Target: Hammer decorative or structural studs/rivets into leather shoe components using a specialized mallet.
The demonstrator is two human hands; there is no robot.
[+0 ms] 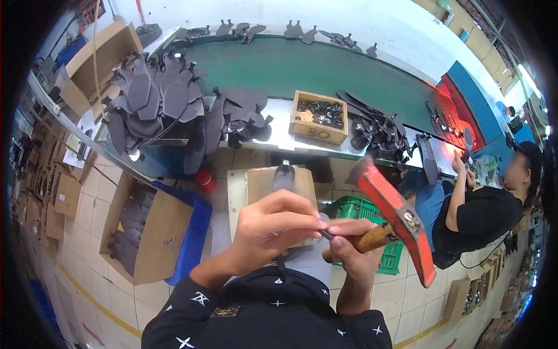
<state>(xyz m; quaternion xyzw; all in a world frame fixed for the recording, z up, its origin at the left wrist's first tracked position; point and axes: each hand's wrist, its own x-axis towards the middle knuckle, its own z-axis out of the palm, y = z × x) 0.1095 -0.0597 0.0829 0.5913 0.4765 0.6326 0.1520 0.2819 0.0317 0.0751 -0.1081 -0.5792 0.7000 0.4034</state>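
Left hand [268, 225]: fingertips pinching a small dark part [326, 234], in the air near the board's [306, 184] near right corner. Right hand [357, 256]: fingertips brought up to the part, grip closed around the hammer's [402, 216] wooden handle. I judge the part light, stiff, easily dropped; I'd pinch its ends. Hammer probably head-heavy; I'd hold mid-handle.
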